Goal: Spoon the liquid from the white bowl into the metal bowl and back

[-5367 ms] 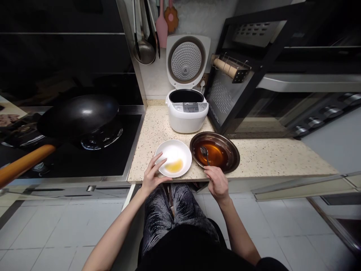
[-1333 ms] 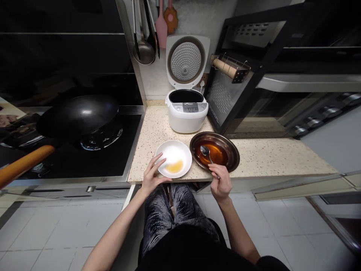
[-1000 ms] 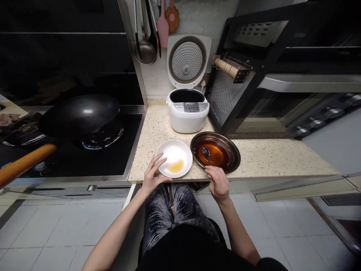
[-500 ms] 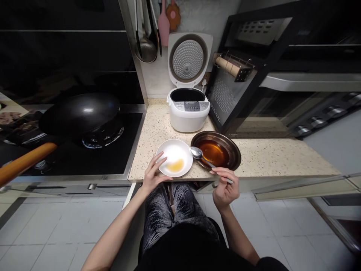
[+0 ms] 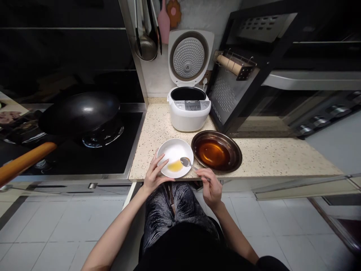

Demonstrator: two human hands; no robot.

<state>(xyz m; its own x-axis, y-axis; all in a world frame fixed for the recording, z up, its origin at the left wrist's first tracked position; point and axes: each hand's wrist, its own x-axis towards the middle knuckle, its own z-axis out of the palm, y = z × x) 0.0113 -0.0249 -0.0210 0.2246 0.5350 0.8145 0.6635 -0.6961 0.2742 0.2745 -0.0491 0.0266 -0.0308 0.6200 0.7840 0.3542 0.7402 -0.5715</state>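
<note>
A shallow white dish (image 5: 171, 149) with a small pool of yellow liquid (image 5: 175, 165) in its near part is at the counter's front edge. My left hand (image 5: 154, 175) grips its left side, fingers over the rim and thumb along the near edge. In my right hand (image 5: 212, 188) is a metal spoon (image 5: 185, 162), held by the handle, its bowl over the right part of the dish. Whether the spoon touches the dish or holds liquid, I cannot tell. Just to the right sits a metal basin (image 5: 236, 152) with amber-brown liquid (image 5: 213, 153) inside.
Behind the dish stands a white rice cooker (image 5: 189, 119) with its lid raised. A dark wok (image 5: 81, 113) with a wooden handle (image 5: 28, 162) rests on the stove at left. Utensils, including a strainer (image 5: 148, 49), hang on the wall. A black rack (image 5: 248, 101) rises at right.
My right hand has moved left with the spoon, from above the basin to over the dish. My left hand keeps its hold on the dish.
</note>
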